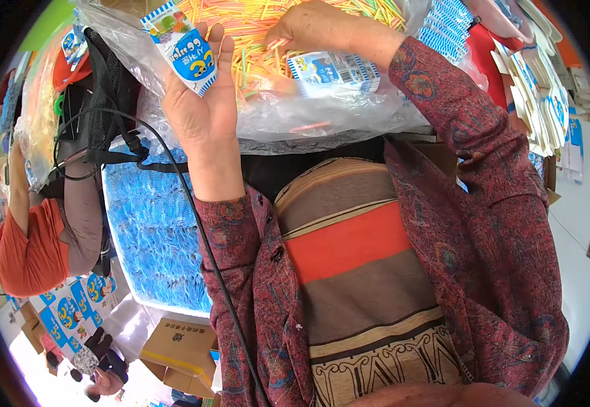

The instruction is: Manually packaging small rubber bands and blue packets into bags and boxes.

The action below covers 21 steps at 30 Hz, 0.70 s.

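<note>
Plastic sheeting (322, 115), clear and crinkled, spans the top edge of the work surface and carries a heap of thin sticks (254, 27) in yellow, orange and green, lying criss-cross with most long axes running left to right. Tray of blue-and-white packets (152, 230), densely ribbed in rows, sits at the lower left edge, beside another person's orange sleeve (30, 251). Stacks of flat printed cards (545, 108) fan along the right edge.

Right hand (308, 30) lies palm down on the stick heap, fingers curled into the sticks; whether it pinches any cannot be told. 1 flat packet (332, 71) lies under its wrist, long axis left to right.

Left hand (203, 102) is raised palm up just left of the heap, thumb and fingers pressing 1 glossy blue-and-white pouch (183, 47), long axis tilted up-left. The stick heap lies to the right of this pouch, touching the right hand, which is nearer
</note>
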Available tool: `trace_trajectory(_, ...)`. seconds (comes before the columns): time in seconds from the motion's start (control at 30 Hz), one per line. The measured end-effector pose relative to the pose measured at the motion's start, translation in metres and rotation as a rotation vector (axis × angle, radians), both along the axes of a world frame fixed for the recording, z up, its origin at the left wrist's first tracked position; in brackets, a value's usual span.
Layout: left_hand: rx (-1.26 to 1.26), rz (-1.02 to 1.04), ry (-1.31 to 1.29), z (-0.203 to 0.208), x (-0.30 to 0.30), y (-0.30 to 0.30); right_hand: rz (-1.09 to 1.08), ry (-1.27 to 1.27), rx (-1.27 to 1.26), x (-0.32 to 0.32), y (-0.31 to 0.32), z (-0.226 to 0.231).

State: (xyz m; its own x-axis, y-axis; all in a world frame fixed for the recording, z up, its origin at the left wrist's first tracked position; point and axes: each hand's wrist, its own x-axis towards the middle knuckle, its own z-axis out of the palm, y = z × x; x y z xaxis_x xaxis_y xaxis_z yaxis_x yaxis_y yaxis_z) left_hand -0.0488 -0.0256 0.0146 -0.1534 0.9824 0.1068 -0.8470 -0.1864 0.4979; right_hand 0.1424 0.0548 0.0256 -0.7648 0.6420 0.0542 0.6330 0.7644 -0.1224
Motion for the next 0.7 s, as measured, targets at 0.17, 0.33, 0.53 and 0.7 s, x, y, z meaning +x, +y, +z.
trace_trajectory(0.17,-0.023,0.011,0.022,0.003,0.006,0.001,-0.040,0.430,0.117,0.009,0.020,-0.020)
trace_trajectory(0.33,-0.050,0.043,0.100,0.001,0.011,-0.001,-0.582,0.670,-0.778,-0.006,-0.007,0.038)
trace_trajectory(0.53,0.010,-0.004,0.164,0.009,0.019,0.003,-0.417,0.881,-0.981,0.006,-0.006,0.029)
trace_trajectory(0.7,0.127,-0.061,0.353,-0.005,0.019,0.015,-0.263,0.837,-1.013,0.002,-0.022,0.030)
